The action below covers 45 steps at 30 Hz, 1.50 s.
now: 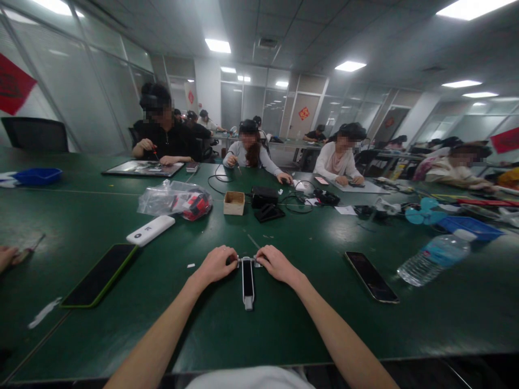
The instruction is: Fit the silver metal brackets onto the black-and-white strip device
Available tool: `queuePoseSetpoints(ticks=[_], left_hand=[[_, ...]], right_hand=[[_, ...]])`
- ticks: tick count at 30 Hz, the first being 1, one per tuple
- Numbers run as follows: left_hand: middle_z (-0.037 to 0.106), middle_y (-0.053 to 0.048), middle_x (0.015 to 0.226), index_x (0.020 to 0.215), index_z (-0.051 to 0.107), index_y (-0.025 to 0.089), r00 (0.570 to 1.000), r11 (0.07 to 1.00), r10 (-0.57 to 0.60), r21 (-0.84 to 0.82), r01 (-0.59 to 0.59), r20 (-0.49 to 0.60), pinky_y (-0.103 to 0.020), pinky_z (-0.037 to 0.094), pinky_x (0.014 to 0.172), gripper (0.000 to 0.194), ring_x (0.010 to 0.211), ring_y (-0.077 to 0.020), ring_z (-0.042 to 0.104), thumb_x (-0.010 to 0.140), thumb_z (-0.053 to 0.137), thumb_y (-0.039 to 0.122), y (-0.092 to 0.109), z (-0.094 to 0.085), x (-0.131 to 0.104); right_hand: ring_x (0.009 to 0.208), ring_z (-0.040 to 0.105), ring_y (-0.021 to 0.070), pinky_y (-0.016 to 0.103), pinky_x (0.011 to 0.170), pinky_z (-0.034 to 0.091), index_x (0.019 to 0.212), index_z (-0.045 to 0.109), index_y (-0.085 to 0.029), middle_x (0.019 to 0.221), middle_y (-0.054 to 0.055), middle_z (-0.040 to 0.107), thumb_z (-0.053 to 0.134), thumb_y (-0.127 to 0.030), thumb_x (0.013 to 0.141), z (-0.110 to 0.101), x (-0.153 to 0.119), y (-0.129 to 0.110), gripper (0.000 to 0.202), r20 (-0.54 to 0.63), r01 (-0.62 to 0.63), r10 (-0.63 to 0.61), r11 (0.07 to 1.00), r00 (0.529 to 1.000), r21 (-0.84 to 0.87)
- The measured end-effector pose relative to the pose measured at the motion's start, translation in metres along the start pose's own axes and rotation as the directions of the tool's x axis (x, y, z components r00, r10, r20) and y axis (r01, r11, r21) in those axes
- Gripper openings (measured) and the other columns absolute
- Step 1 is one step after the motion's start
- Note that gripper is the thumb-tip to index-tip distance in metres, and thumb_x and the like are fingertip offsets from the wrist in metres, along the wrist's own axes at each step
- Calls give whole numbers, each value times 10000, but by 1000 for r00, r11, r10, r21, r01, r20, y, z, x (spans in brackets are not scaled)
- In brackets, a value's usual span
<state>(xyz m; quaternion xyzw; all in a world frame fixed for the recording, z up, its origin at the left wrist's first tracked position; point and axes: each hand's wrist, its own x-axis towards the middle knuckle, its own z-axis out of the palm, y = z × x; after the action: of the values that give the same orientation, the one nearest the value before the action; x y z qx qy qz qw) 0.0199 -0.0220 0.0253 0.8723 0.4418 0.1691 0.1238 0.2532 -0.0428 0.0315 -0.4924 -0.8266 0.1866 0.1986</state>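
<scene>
The slim device [247,283] with dark face and pale frame lies on the green table [316,329], in front of the person, and I take it as the landmark for all places. Its narrow end points to the person, and at its far end there is a short cross-piece. The left hand [219,265] is at the left of the device, and its grip is closed to a small pinch on the left end of this cross-piece. The right hand [275,263] does the same from the right side, with fingertips together on the right end; how firmly they press, I cannot tell.

To the left of the device, beyond the left hand, lies a phone with green edge [100,275], and farther from the person, a white power bank [150,231]. To the right of the device there is a dark phone [372,276], and farther right, a clear bottle [433,259] lying on its side. Beyond the device, well apart from it, stand a small open box [234,206] and a black box [264,196], with a plastic bag [162,199] to the left of them
</scene>
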Motion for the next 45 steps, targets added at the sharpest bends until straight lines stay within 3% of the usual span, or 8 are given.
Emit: queuePoseSetpoints(ticks=[6,15,23,28,34,45], left_hand=[[652,-40,805,834,622,185,1000,1000,-13,-3,13,11,-291,424,698,109,772,-194,574,803,543,255,4,-3,0],[651,-41,810,842,622,189,1000,1000,-15,-20,15,5,-298,432,719,125,782,-194,574,805,536,271,0,0,0],[651,-44,807,838,623,192,1000,1000,-4,-7,4,-9,-288,422,711,125,782,-195,576,804,529,267,-1,1,0],[649,-47,807,837,624,187,1000,1000,-17,-6,17,4,-289,427,709,132,787,-196,577,805,532,275,-1,0,0],[657,-46,823,841,624,189,1000,1000,-1,-14,1,-2,-290,430,721,122,793,-196,580,804,531,259,-1,1,0],[658,-41,818,840,619,186,1000,1000,-12,-8,12,-9,-295,428,713,107,783,-195,581,804,534,241,4,-3,-2]], right_hand=[[913,515,172,311,811,421,973,641,-176,949,60,588,444,-258,930,-3,-1,-1,217,16,-3,3,1000,1000,-11],[884,525,169,300,777,437,955,607,-172,936,50,579,524,-246,879,-4,-2,-4,135,-10,-34,34,999,999,14],[920,516,176,317,819,426,939,623,-174,958,63,589,440,-246,920,-3,-2,-3,197,1,-12,12,1000,1000,-18],[927,513,172,316,841,414,920,615,-169,944,61,590,449,-184,901,-3,-1,2,167,-67,26,-27,999,997,-19],[926,519,174,318,834,424,925,637,-185,958,55,588,439,-175,892,-1,-2,5,201,-10,23,-23,999,1000,-28],[935,528,182,335,827,447,955,655,-202,990,59,581,419,-170,883,-1,-1,8,248,-12,-3,3,1000,1000,-29]])
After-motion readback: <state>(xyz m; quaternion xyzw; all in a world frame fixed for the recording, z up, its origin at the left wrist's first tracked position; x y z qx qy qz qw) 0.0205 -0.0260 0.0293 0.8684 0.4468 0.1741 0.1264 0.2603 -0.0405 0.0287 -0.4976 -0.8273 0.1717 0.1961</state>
